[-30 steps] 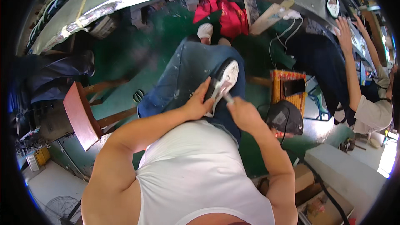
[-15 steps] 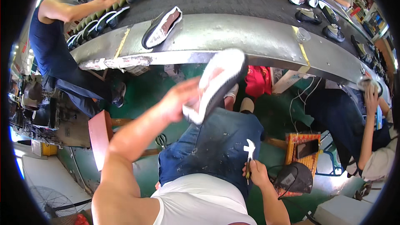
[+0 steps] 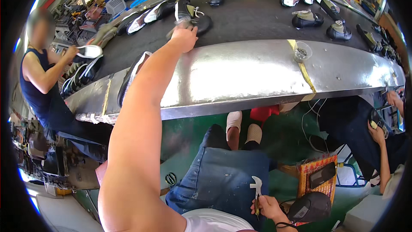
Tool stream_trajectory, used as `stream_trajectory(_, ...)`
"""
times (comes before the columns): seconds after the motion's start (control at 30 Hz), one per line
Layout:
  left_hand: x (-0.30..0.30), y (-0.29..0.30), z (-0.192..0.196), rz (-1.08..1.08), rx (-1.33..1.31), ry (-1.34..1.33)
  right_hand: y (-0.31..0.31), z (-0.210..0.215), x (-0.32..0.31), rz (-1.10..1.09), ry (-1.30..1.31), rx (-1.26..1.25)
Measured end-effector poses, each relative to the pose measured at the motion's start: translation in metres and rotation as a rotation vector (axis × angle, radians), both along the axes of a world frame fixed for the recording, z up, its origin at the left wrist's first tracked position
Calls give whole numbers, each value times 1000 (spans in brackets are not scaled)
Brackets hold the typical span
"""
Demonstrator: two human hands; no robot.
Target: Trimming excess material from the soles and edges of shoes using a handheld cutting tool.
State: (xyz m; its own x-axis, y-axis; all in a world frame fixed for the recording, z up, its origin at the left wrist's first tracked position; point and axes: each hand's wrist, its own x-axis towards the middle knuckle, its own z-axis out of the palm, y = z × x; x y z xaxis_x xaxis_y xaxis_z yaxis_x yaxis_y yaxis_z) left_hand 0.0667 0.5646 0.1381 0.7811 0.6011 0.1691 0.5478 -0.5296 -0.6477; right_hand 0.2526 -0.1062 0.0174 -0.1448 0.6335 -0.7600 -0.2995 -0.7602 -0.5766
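My left arm stretches forward over the dark work surface, and my left hand (image 3: 184, 38) is closed on a black shoe (image 3: 204, 25) lying there. The fingers partly hide that shoe, and the grip is slightly blurred. Just behind it stands a black shoe with a loose white lace (image 3: 183, 9). Another shoe with a pale edge (image 3: 132, 75) rests on the metal border, partly covered by my forearm. Low over my right thigh, my right hand (image 3: 268, 207) grips a claw hammer (image 3: 256, 184) by its handle, head pointing away from me.
A clear cup of small pieces (image 3: 303, 51) stands on the metal border (image 3: 240, 66). More shoes (image 3: 307, 19) lie at the far right. At left a co-worker (image 3: 40, 71) holds a white-soled shoe (image 3: 89, 51); another person's hand (image 3: 377, 132) is at right. Scissors (image 3: 171, 178) lie low at left.
My left hand has gone from above my lap, where it held a white-bottomed shoe, forward onto the work surface. The hammer stays in my right hand. The left co-worker now holds up a shoe.
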Motion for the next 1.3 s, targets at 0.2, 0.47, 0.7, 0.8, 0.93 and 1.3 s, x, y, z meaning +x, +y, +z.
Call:
stream_trajectory(0.2, -46, -26, 67, -24, -186, -508, -3, -3, 2, -70, -1, 86)
stream_trajectory(0.47, -160, -63, 81, 609, -932, -787, 3, 2, -11, 35, -149, 112)
stream_trajectory(0.7, -164, -216, 87, -116, -1835, -1729, -17, 3, -35, -62, -272, 112)
stream_trajectory(0.8, -138, -334, 36, -265, -1986, -1954, -22, 12, -38, -63, -306, 145)
stream_trajectory(0.93, -104, -444, -64, 25, -2087, -2025, -30, 25, -42, 67, -435, 332)
stream_trajectory(1.3, -85, -503, -99, -58, -1933, -1514, -20, 93, -96, 205, -454, 473)
